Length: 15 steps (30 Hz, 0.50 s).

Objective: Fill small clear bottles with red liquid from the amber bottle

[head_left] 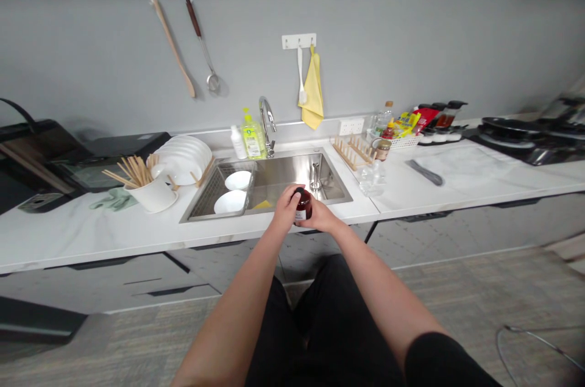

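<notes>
At ten o'clock from the amber bottle [305, 205], white plates [183, 158] leaned on edge, probably to drain; at nine, bowls [230, 202] sat in the sink's [292, 167] wire basket [205, 195], likely to drip. The left hand [286, 206] curled round the bottle, thumb beside its black cap, seemingly steadying it above the sink's front edge. The right hand [319, 215] clasped its opposite side, apparently bearing weight.

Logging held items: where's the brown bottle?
Just right of centre in the head view, the brown bottle is between the left hand and right hand, near the sink.
</notes>
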Each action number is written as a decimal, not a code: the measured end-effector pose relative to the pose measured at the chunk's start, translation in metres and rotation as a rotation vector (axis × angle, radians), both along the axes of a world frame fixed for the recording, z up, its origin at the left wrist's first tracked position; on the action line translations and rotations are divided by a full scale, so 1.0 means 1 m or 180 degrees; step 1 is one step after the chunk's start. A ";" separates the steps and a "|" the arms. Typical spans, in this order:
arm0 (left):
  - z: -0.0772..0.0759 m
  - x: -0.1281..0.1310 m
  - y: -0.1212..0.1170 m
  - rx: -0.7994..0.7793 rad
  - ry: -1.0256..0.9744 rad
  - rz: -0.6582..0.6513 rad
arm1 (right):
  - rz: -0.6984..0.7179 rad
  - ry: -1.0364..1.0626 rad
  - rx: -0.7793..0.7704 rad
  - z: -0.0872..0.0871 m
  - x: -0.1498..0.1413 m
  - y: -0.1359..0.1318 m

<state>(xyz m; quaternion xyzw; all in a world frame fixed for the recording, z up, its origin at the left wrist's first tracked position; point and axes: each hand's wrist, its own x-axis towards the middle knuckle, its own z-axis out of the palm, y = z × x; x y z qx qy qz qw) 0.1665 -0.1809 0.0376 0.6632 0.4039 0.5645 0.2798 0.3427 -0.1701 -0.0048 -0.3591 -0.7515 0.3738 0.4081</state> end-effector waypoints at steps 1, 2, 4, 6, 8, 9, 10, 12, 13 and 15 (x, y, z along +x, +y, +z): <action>0.001 0.001 0.001 0.0015 0.0051 0.0027 | -0.0009 -0.0042 0.0029 0.000 0.000 0.000; 0.002 0.002 0.002 0.0022 0.0062 0.0066 | -0.0019 -0.0072 0.0053 -0.001 0.000 0.000; 0.003 0.006 0.004 -0.0024 0.0031 0.0168 | -0.0031 -0.0086 0.0056 -0.001 0.001 0.000; 0.003 0.008 0.004 -0.0093 0.0009 0.0234 | -0.0029 -0.0058 0.0018 -0.001 0.001 -0.001; 0.003 0.007 0.003 -0.0110 -0.0023 0.0187 | -0.0037 -0.0049 0.0004 0.000 0.001 -0.001; 0.003 0.005 0.003 -0.0082 -0.0021 0.0133 | -0.0048 -0.0057 0.0005 0.000 0.000 -0.001; 0.003 0.004 0.003 -0.0036 -0.0001 0.0084 | -0.0052 -0.0067 0.0006 0.000 0.000 -0.001; 0.006 0.003 0.004 0.0010 0.0091 0.0080 | -0.0036 -0.0088 0.0004 -0.001 -0.001 0.000; 0.009 0.004 0.006 -0.0006 0.0157 0.0132 | -0.0027 -0.0101 0.0003 -0.001 -0.001 0.000; 0.014 0.007 0.009 -0.0096 0.0280 0.0280 | -0.0045 -0.0154 0.0008 -0.001 -0.001 0.001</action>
